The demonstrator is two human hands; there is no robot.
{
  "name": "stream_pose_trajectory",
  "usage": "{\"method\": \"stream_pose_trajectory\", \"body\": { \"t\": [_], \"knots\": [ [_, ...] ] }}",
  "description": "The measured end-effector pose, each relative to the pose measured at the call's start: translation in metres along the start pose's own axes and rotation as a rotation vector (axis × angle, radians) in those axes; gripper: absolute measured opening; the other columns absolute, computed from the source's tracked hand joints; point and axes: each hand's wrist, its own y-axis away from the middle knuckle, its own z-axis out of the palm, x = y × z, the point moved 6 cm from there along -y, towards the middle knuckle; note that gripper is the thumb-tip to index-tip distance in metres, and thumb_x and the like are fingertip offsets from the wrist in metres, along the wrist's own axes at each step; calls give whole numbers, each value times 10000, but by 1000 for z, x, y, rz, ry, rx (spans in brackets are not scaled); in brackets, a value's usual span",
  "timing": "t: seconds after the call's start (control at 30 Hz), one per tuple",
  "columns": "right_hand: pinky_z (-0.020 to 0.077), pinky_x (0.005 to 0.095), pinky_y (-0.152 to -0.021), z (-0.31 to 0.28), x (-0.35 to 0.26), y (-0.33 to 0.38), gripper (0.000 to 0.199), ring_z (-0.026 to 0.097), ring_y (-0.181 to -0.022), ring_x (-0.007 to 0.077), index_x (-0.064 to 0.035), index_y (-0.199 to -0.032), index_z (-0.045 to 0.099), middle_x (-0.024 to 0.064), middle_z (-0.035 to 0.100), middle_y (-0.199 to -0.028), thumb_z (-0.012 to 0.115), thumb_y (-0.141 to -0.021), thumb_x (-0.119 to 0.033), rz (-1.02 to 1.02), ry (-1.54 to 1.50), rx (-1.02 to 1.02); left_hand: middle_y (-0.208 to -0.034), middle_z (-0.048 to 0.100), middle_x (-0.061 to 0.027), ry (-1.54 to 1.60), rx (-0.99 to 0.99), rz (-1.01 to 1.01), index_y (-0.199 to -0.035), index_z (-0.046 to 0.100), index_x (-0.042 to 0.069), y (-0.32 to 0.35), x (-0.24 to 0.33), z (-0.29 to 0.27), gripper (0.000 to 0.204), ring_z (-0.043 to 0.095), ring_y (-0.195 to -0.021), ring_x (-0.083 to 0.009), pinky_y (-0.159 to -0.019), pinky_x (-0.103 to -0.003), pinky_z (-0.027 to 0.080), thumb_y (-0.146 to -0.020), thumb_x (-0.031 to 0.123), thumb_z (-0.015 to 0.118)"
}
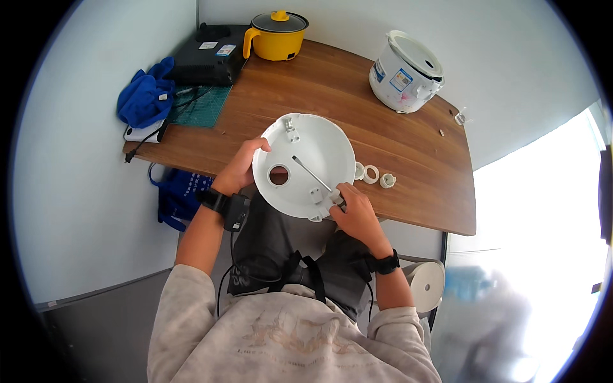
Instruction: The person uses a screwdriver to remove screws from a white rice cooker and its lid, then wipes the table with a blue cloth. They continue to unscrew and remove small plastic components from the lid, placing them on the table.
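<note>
A round white plastic shell (313, 150) with a hole in it is tilted over the table's near edge, its hollow side facing me. My left hand (241, 167) grips its left rim, thumb over the edge. In my right hand (357, 214), at the lower right rim, is a screwdriver (311, 171). Its metal shaft crosses the inside of the shell, the tip pointing up and left. The right fingers also lie against the rim. A small metal bracket (292, 129) sits inside near the top, and a white block (315, 195) near the bottom.
White plastic rings (371, 174) and a small white fitting (387, 180) lie right of the shell. Farther back stand a white rice-cooker-like pot (407, 73) and a yellow pot (281, 43). A black case (204, 60), blue cloth (145, 96) and green mat (207, 107) occupy the left.
</note>
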Motion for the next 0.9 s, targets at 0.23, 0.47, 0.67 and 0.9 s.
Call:
{"method": "stream_pose_trajectory", "body": {
  "t": [0.23, 0.47, 0.67, 0.9],
  "knots": [
    [501, 463, -813, -36, -3, 20, 368, 625, -989, 395, -3, -1193, 614, 188, 638, -1117, 693, -868, -156, 8, 14, 32, -1217, 641, -204, 156, -36, -17, -1358, 523, -47, -4, -28, 17, 564, 668, -1048, -304, -891, -412, 591, -886, 262, 545],
    [511, 396, -699, -53, -16, 26, 355, 658, -734, 351, -16, -1215, 628, 181, 666, -817, 693, -914, -193, 253, -35, 103, -1212, 651, -164, 222, -16, 34, -1350, 535, -24, 0, -39, 22, 532, 664, -1038, -273, -869, -387, 580, -926, 298, 541],
    [493, 379, -655, -47, -40, 12, 318, 629, -642, 311, -42, -1226, 643, 189, 669, -770, 642, -933, -166, 215, -122, 94, -1233, 649, -138, 216, 15, 73, -1371, 527, 4, 3, -38, 29, 535, 651, -1079, -250, -909, -383, 554, -953, 338, 529],
    [507, 375, -676, -35, -46, 9, 356, 639, -664, 330, -62, -1294, 628, 197, 676, -790, 618, -948, -141, 205, -165, 85, -1343, 581, -113, 181, 39, 141, -1453, 471, 57, 3, -37, 35, 561, 574, -1211, -232, -996, -375, 488, -956, 315, 504]
  ]
}}
